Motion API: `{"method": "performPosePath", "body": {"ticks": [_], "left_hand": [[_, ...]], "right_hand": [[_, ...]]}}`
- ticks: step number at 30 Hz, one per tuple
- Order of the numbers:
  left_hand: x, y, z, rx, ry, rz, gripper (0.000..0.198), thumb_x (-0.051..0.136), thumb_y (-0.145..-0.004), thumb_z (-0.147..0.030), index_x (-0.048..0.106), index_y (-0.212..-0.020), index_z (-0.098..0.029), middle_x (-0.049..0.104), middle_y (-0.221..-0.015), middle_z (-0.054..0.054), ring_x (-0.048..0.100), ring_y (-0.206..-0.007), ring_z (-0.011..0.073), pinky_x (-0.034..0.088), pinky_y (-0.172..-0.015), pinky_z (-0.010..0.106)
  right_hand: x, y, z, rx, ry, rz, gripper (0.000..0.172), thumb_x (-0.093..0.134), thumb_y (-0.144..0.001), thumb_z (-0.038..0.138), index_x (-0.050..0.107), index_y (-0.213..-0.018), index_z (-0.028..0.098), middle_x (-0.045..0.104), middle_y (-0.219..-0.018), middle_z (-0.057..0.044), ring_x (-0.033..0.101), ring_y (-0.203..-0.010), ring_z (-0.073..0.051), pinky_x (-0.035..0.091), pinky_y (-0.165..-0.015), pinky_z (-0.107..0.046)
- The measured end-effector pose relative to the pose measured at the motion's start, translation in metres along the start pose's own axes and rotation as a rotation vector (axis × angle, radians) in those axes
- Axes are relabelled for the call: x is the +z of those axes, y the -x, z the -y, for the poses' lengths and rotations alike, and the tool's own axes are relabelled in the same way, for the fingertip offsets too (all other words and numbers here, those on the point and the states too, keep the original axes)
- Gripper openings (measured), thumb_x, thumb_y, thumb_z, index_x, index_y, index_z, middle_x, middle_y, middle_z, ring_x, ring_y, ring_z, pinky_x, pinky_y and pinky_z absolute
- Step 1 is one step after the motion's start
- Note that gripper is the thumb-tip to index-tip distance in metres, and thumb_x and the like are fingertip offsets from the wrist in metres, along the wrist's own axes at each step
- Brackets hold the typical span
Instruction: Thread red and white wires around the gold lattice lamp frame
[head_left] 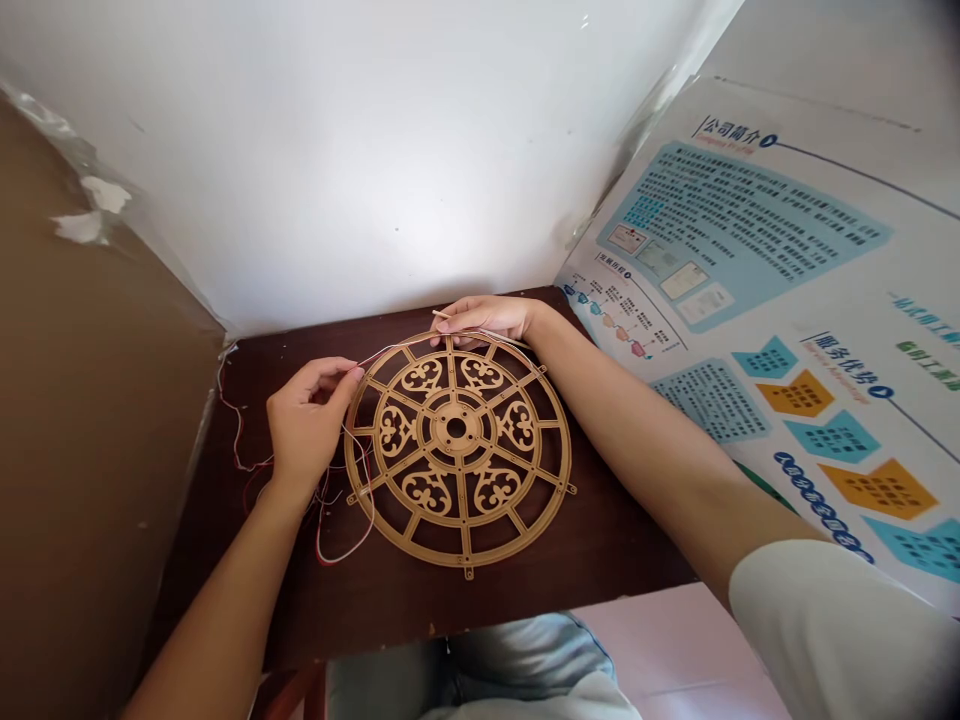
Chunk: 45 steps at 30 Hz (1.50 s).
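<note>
A round tan openwork frame (465,522), like a wheel with spokes, scroll cut-outs and small tabs at its rim, rests on the dark table. My left hand (311,405) is closed in a pinch on a thin red and white wire (382,352) by the frame's upper left. That wire runs taut along the rim to my right hand (491,318). At the far edge, the right hand grips the rim, thumb on top where the wire meets it; some of its fingers are hidden. A thin pale tip (442,315) sticks out by that thumb; I cannot tell what it is.
Loose wire (346,558) loops over the frame's left side and trails across the dark table (570,580) to its far left corner. A white wall (390,180) stands behind, a brown panel (82,400) at left and a printed poster (750,240) at right.
</note>
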<state>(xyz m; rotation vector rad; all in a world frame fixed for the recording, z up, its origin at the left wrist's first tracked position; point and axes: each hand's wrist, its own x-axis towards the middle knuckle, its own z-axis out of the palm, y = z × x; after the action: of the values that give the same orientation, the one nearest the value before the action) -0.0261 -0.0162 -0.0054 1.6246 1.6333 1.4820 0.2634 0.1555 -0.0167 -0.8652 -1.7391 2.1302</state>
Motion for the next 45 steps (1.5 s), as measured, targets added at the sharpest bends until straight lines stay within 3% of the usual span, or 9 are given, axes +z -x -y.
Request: {"method": "performPosePath", "body": {"ticks": [9, 13, 17, 21, 27, 33, 36, 39, 45], "left_hand": [[-0.002, 0.003, -0.009, 0.001, -0.004, 0.062, 0.017, 0.082, -0.093, -0.036, 0.089, -0.102, -0.023, 0.083, -0.099, 0.002, 0.064, -0.078, 0.0123, 0.053, -0.078, 0.026], [-0.006, 0.002, -0.011, -0.124, 0.078, 0.123, 0.023, 0.088, -0.088, -0.042, 0.09, -0.104, -0.025, 0.086, -0.102, 0.003, 0.071, -0.087, 0.0163, 0.056, -0.085, 0.03], [-0.009, 0.001, -0.015, -0.23, 0.132, 0.204, 0.03, 0.093, -0.083, -0.045, 0.091, -0.106, -0.026, 0.087, -0.107, 0.005, 0.075, -0.096, 0.0203, 0.057, -0.09, 0.032], [-0.011, 0.0, -0.02, -0.245, 0.152, 0.192, 0.028, 0.093, -0.083, -0.044, 0.091, -0.105, -0.026, 0.086, -0.109, 0.005, 0.075, -0.098, 0.0201, 0.058, -0.092, 0.031], [-0.012, -0.001, -0.019, -0.285, 0.229, 0.24, 0.029, 0.089, -0.089, -0.045, 0.089, -0.111, -0.026, 0.078, -0.081, 0.0, 0.059, -0.07, 0.0112, 0.048, -0.068, 0.023], [-0.014, -0.002, -0.016, -0.349, 0.29, 0.297, 0.036, 0.095, -0.082, -0.045, 0.088, -0.111, -0.025, 0.085, -0.1, 0.005, 0.056, -0.072, 0.0118, 0.05, -0.071, 0.025], [-0.014, -0.002, -0.016, -0.345, 0.264, 0.296, 0.036, 0.091, -0.086, -0.05, 0.088, -0.111, -0.023, 0.085, -0.104, 0.007, 0.055, -0.072, 0.0129, 0.051, -0.072, 0.027], [-0.014, -0.002, -0.014, -0.343, 0.259, 0.285, 0.037, 0.086, -0.09, -0.054, 0.089, -0.109, -0.023, 0.085, -0.105, 0.008, 0.053, -0.071, 0.0131, 0.051, -0.073, 0.029], [-0.015, -0.004, -0.013, -0.355, 0.238, 0.285, 0.036, 0.096, -0.079, -0.046, 0.089, -0.106, -0.024, 0.086, -0.109, 0.008, 0.063, -0.08, 0.0159, 0.053, -0.076, 0.029]], "right_hand": [[0.0, -0.001, 0.0, -0.009, -0.014, 0.022, 0.042, 0.098, -0.082, 0.049, 0.084, -0.103, 0.015, 0.082, -0.108, -0.006, 0.068, -0.076, -0.007, 0.06, -0.068, -0.016], [0.001, 0.002, 0.002, -0.003, -0.008, 0.04, 0.042, 0.096, -0.086, 0.051, 0.084, -0.106, 0.017, 0.081, -0.106, -0.005, 0.07, -0.079, -0.008, 0.061, -0.07, -0.017], [0.0, 0.003, 0.002, -0.003, -0.004, 0.063, 0.042, 0.094, -0.089, 0.051, 0.082, -0.108, 0.016, 0.079, -0.096, -0.003, 0.065, -0.071, -0.008, 0.056, -0.062, -0.017], [0.001, 0.003, 0.003, -0.001, -0.011, 0.085, 0.044, 0.094, -0.089, 0.052, 0.08, -0.108, 0.015, 0.073, -0.083, 0.0, 0.058, -0.064, -0.007, 0.054, -0.059, -0.018], [0.001, 0.003, 0.003, 0.003, 0.003, 0.081, 0.047, 0.094, -0.087, 0.055, 0.081, -0.107, 0.015, 0.071, -0.085, 0.0, 0.056, -0.065, -0.006, 0.051, -0.057, -0.016], [0.003, 0.005, 0.006, -0.002, 0.008, 0.083, 0.043, 0.092, -0.091, 0.053, 0.081, -0.108, 0.014, 0.069, -0.083, 0.0, 0.053, -0.063, -0.006, 0.048, -0.055, -0.017], [0.005, 0.006, 0.007, -0.002, -0.003, 0.097, 0.045, 0.093, -0.09, 0.053, 0.08, -0.107, 0.013, 0.063, -0.073, 0.003, 0.048, -0.059, -0.005, 0.044, -0.053, -0.017], [0.005, 0.005, 0.007, -0.005, -0.007, 0.095, 0.047, 0.094, -0.087, 0.054, 0.08, -0.106, 0.013, 0.064, -0.076, 0.002, 0.049, -0.061, -0.005, 0.045, -0.055, -0.016], [0.004, 0.006, 0.007, 0.01, -0.003, 0.1, 0.045, 0.091, -0.091, 0.053, 0.08, -0.109, 0.015, 0.068, -0.08, 0.001, 0.053, -0.062, -0.006, 0.05, -0.057, -0.017]]}}
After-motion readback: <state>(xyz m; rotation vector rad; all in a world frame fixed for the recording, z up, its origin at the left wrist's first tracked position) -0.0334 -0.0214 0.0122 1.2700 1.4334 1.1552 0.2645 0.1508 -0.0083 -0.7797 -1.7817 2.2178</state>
